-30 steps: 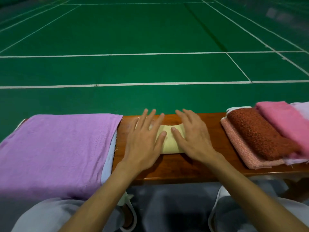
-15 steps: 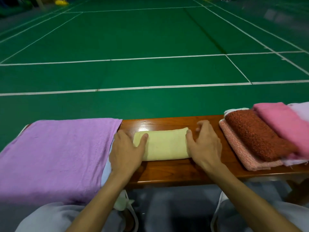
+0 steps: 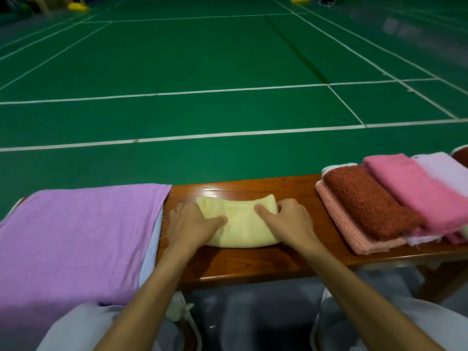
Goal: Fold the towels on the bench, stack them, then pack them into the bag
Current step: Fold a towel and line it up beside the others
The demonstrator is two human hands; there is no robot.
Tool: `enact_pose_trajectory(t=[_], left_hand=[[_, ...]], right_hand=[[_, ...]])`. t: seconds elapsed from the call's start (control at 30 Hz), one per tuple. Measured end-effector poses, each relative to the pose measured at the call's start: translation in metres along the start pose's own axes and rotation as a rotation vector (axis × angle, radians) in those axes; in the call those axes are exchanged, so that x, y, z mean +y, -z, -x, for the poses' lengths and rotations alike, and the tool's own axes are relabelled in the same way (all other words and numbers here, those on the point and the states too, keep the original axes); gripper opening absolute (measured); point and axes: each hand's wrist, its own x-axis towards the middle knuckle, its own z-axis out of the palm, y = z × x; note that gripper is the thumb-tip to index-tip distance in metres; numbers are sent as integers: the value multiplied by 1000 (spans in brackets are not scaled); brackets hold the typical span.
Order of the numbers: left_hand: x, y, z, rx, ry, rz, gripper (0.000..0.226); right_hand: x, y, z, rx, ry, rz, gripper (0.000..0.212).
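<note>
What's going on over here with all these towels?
A person at the wooden bench is folding towels. The left hand and right hand grip the two ends of a small folded yellow towel, thumbs on top. A purple towel lies spread to the left, and a pile of red and pink towels lies on the right.

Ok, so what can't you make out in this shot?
All head view.
Stack: cut off by the right edge, so no count.
Under the purple towel: a pale layer, only its edge showing.
Fingertips of left hand and right hand: hidden behind the hands at the ends of the yellow towel.
Bag: not plainly seen; a pale thing below the bench is half hidden by the left forearm.
Far yellow things: too small.
</note>
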Motion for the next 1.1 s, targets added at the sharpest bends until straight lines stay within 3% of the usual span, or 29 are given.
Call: enact_pose_trajectory(t=[0.13,0.2,0.27,0.37,0.47,0.6,0.7,0.9,1.03,1.1], left_hand=[[14,11,2,-224,78,544,25],[17,17,0,-351,177,783,33],[20,18,-2,-415,213,924,45],[31,11,-2,-386,155,1029,44],[53,-1,3,-332,107,1123,47],[94,-19,-2,-339,49,1199,56],[146,-33,-7,-370,-12,1247,43],[251,-75,-17,-499,-54,1257,40],[285,-111,-20,-502,-63,1144,30],[286,-128,-22,-443,-96,965,26]], right_hand=[[4,16,1,-44,46,-387,27],[2,27,2,-104,18,-676,16],[2,37,5,-123,-1,-827,27],[6,47,9,-115,10,-922,48],[17,59,11,-71,124,-900,65],[31,87,11,111,216,-764,26],[46,114,10,324,164,-744,8],[85,160,0,664,-45,-674,20],[105,168,3,683,-134,-575,25],[117,168,6,672,-121,-314,26]])
